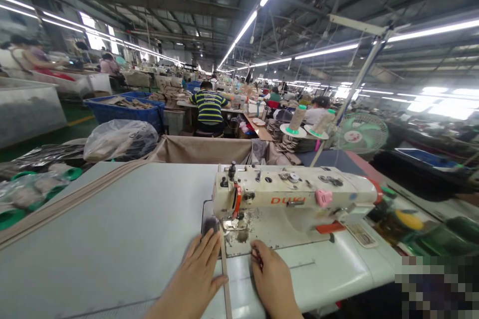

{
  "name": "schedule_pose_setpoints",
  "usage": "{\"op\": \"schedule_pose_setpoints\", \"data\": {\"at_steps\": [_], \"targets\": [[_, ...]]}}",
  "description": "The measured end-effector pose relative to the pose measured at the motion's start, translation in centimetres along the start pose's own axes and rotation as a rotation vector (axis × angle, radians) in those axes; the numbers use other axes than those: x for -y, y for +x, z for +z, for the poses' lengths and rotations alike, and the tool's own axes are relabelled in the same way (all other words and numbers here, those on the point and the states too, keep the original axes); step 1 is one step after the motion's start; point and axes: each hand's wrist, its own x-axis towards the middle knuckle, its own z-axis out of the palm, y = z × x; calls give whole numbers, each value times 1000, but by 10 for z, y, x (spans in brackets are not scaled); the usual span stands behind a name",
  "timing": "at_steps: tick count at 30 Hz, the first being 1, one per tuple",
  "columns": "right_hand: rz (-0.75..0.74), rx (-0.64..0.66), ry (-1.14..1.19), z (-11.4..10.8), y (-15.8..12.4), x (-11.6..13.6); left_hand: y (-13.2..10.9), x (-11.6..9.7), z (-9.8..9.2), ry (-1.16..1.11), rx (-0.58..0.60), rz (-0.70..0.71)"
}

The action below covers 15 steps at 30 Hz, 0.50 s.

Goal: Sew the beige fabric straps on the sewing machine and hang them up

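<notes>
Guiding a narrow strip at the sewing machine

The step in hand appears to be alignment or feeding of a narrow beige strip (228,304) at the needle end of the sewing machine (292,199); whether stitching is under way cannot be told. The left hand (200,269) lies with fingers extended, clasping nothing, its thumb over the strip and its fingertips near the needle end. The right hand (273,276), to the right of the strip, has its grip curled, apparently around a small dark item (257,258) too obscured to identify. The next move would seem to call for light, even guidance, the strip kept straight and the fingertips clear of the needle. The strip looks flat, slender and pliable; it runs across the bench (130,224) from the needle end toward the wearer, passing between the hands.
</notes>
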Motion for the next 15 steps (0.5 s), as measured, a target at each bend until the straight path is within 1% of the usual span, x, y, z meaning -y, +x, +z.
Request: {"op": "schedule_pose_setpoints", "data": {"at_steps": [5,8,15], "targets": [[-83,-73,-38,17,-6,-6,4,6,1,101,-137,92],[-91,-97,-55,26,-5,-14,6,9,1,124,-194,127],[-95,-77,-139,39,-1,-27,7,16,13,118,-177,157]]}}
